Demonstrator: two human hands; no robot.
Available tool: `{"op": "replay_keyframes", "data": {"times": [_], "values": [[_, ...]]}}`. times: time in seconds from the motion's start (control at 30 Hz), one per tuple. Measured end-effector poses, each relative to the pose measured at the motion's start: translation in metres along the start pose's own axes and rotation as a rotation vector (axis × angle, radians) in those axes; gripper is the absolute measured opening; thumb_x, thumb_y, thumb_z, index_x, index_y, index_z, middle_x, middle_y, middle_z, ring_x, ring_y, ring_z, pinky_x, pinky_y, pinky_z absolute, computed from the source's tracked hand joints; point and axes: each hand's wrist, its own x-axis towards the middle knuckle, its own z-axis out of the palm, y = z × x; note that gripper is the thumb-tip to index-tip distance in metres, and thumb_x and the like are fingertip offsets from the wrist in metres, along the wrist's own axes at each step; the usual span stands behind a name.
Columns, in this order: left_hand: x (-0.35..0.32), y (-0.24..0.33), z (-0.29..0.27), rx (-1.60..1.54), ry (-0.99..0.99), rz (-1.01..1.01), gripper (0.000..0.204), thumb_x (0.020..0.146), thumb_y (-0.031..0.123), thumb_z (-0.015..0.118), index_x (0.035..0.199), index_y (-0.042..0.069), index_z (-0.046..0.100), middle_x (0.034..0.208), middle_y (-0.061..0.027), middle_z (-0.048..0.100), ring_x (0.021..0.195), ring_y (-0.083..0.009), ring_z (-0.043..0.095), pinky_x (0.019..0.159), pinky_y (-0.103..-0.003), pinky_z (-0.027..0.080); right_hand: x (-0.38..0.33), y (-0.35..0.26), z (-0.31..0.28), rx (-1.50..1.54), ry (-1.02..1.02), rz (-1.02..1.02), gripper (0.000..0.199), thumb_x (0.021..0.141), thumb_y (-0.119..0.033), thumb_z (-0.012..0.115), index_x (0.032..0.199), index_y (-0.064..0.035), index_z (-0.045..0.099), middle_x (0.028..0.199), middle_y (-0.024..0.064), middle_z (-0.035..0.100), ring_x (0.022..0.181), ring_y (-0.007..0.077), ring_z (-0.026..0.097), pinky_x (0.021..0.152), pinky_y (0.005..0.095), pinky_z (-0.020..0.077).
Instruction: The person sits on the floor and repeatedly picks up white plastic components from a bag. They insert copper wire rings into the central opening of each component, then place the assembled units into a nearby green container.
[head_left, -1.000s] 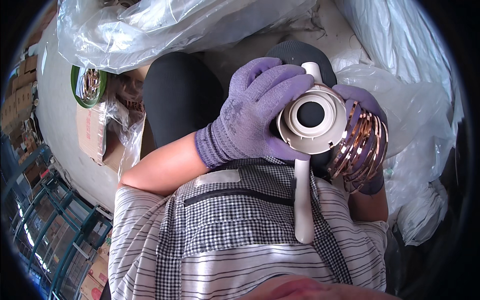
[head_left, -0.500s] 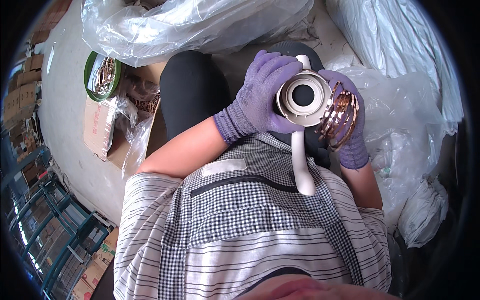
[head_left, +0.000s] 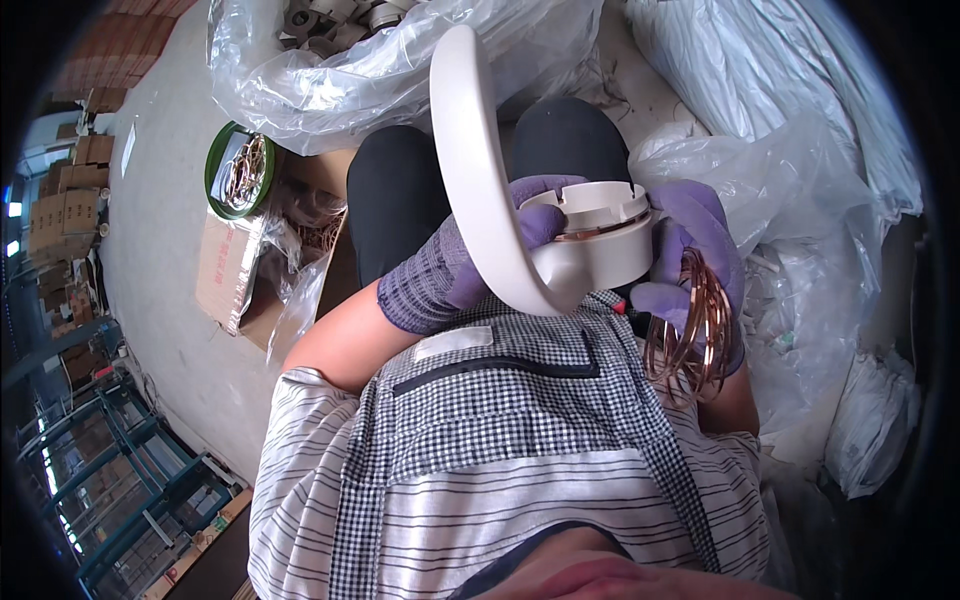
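Observation:
My left hand [head_left: 452, 262], in a purple knit glove, is closed around a white plastic ring-shaped part with a long curved handle [head_left: 474, 150]. Its round body [head_left: 620, 258] has a notched collar facing up, and the handle sweeps up and away from me. Just below the collar, a thin copper-coloured band [head_left: 603, 231] runs around the body. Close against the body's right side is my right hand [head_left: 702, 232], gloved alike, its fingers curled. From them hangs a bunch of copper-coloured metal rings [head_left: 700, 330]. Some of the left fingers are hidden behind the part.
Beyond my knees lies a large clear plastic bag [head_left: 330, 110] with grey-white parts inside. At left, a green round tray [head_left: 212, 180] of copper-coloured rings rests by an open cardboard box [head_left: 232, 270]. Clear plastic sheeting [head_left: 800, 250] and white sacks [head_left: 872, 425] lie at right.
The white part has turned over its side, from its round opening facing me to the handle pointing up and away. My right hand has moved slightly lower, the rings hanging beneath.

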Motion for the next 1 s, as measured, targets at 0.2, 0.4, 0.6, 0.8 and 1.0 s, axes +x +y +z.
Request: {"op": "replay_keyframes", "data": {"times": [0.2, 0.4, 0.6, 0.8, 1.0], "values": [[-0.014, -0.009, 0.010, -0.097, 0.033, -0.072, 0.072, 0.103, 0.049, 0.059, 0.149, -0.004, 0.045, 0.137, -0.0188, 0.061, 0.122, -0.0242, 0.064, 0.103, -0.037, 0.055, -0.007, -0.016, -0.003, -0.296, -0.061, 0.006, 0.062, 0.074, -0.017, 0.089, 0.129, 0.0010, 0.067, 0.116, 0.0088, 0.062, 0.067, 0.0106, 0.045, 0.072, 0.0280, 0.0476], [-0.008, -0.052, 0.007, 0.258, 0.011, 0.223, 0.044, 0.096, 0.007, 0.064, 0.140, 0.005, 0.058, 0.134, -0.0200, 0.061, 0.125, -0.0334, 0.063, 0.106, -0.038, 0.053, -0.011, 0.004, 0.001, -0.414, -0.033, -0.176, 0.058, 0.074, -0.008, 0.088, 0.127, 0.0005, 0.067, 0.086, 0.0028, 0.053, 0.070, 0.0159, 0.048, 0.072, 0.0309, 0.0479], [-0.008, -0.014, 0.011, 0.334, -0.064, 0.301, 0.042, 0.108, 0.017, 0.047, 0.149, 0.010, 0.051, 0.153, -0.0207, 0.046, 0.135, -0.0343, 0.054, 0.113, -0.038, 0.046, -0.010, 0.001, -0.005, -0.441, 0.028, -0.061, 0.070, 0.085, -0.017, 0.083, 0.145, 0.0024, 0.052, 0.134, 0.0183, 0.055, 0.109, 0.0292, 0.065, 0.101, 0.0404, 0.0514], [0.010, 0.003, 0.015, -0.158, -0.156, -0.017, 0.071, 0.112, 0.052, 0.033, 0.155, -0.004, 0.040, 0.137, -0.0152, 0.061, 0.109, -0.0201, 0.064, 0.095, -0.034, 0.054, -0.127, 0.100, -0.114, -0.075, 0.303, 0.056, 0.055, 0.100, -0.031, 0.063, 0.140, 0.0056, 0.053, 0.132, 0.0203, 0.065, 0.110, 0.0331, 0.069, 0.097, 0.0437, 0.0569], [0.027, -0.005, -0.003, 0.411, 0.027, 0.467, 0.068, 0.096, 0.025, 0.073, 0.152, -0.002, 0.045, 0.143, -0.0161, 0.057, 0.129, -0.0257, 0.058, 0.113, -0.040, 0.045, -0.124, 0.001, -0.150, 0.345, 0.498, 0.252, 0.034, 0.108, -0.028, 0.053, 0.128, -0.0011, 0.054, 0.117, 0.0108, 0.062, 0.106, 0.0209, 0.063, 0.095, 0.0376, 0.0533]]}}
